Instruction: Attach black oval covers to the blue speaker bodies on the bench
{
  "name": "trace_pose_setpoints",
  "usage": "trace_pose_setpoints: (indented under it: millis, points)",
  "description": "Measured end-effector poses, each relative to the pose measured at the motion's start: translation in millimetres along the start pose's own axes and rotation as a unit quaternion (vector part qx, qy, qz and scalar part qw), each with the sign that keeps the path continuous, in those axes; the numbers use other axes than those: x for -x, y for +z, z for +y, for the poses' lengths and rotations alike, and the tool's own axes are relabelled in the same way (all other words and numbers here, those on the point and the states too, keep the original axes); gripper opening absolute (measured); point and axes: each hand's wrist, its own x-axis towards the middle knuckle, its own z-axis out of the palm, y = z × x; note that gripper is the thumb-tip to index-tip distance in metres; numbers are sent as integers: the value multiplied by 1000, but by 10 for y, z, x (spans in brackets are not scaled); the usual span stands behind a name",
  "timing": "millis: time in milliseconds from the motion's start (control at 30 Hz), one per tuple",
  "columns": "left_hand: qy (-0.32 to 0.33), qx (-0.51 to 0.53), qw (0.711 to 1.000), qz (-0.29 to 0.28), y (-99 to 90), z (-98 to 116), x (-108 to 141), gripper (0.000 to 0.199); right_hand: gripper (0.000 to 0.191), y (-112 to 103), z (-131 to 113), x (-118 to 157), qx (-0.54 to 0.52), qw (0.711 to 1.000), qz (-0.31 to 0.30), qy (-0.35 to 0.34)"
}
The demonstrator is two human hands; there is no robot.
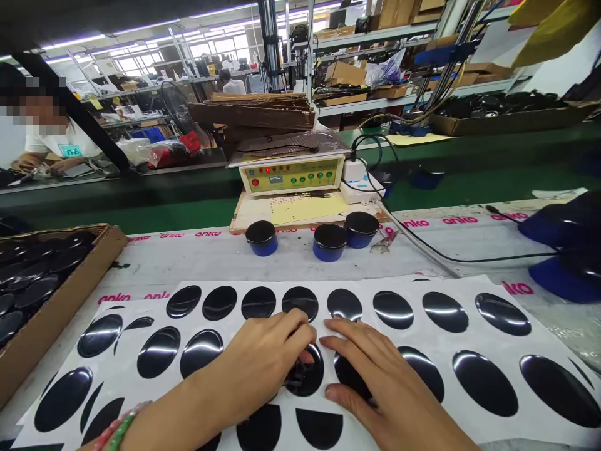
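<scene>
White sheets (244,326) with rows of glossy black round stickers lie in front of me. My left hand (270,354), a beaded bracelet (117,432) on its wrist, is curled with fingertips bent down over one black sticker (312,376) near the middle. Whatever those fingers pinch is hidden under them. Beside it, my right hand (375,376) rests on the sheet with fingers stretched out and apart, partly covering another black sticker (345,373). Past the sheet stand three blue cups with black tops: one on the left (261,238), two together (329,242) (361,229).
On the left is a cardboard box (89,275) of black discs. A control unit (291,175) with a lit red light stands ahead; its cable (422,244) runs right. Blue caps (563,244) lie at the right edge. A co-worker (56,144) sits back left.
</scene>
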Motion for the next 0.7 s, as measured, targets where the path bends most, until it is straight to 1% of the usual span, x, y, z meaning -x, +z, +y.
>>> trace_pose_setpoints:
  millis: [67,133,233,267,300,367,433,500,533,567,633,667,700]
  points:
    - [8,-27,999,32,18,11,61,38,40,8,10,5,-1,1000,2,-4]
    - [25,-36,997,59,45,5,105,34,40,20,22,9,-1,1000,0,-8]
    - [47,-1,993,109,91,-22,133,23,38,28,31,15,1,1000,2,-9]
    - [50,19,992,118,98,-30,136,19,37,26,29,16,1,1000,4,-9]
    - [50,46,991,117,95,-38,140,15,37,20,26,17,1,1000,6,-10]
    - [31,124,987,96,52,-52,164,6,37,-2,15,9,-1,1000,6,-13]
    - [-13,229,970,78,-42,-82,225,10,36,-32,6,-4,-1,1000,1,-15]
    - [-59,335,935,97,-180,-139,328,16,36,-65,13,-8,7,1000,-3,-19]
    - [-77,386,911,124,-261,-177,389,18,35,-81,26,-1,13,1000,-1,-21]
    - [-95,436,880,162,-346,-218,450,20,35,-97,45,15,21,1000,4,-22]
    - [-140,520,806,244,-513,-296,543,25,33,-129,100,66,36,999,14,-22]
    - [-164,543,777,272,-587,-325,561,27,32,-147,131,95,40,999,17,-22]
    - [-184,545,766,287,-646,-344,550,27,31,-168,162,121,42,999,16,-24]
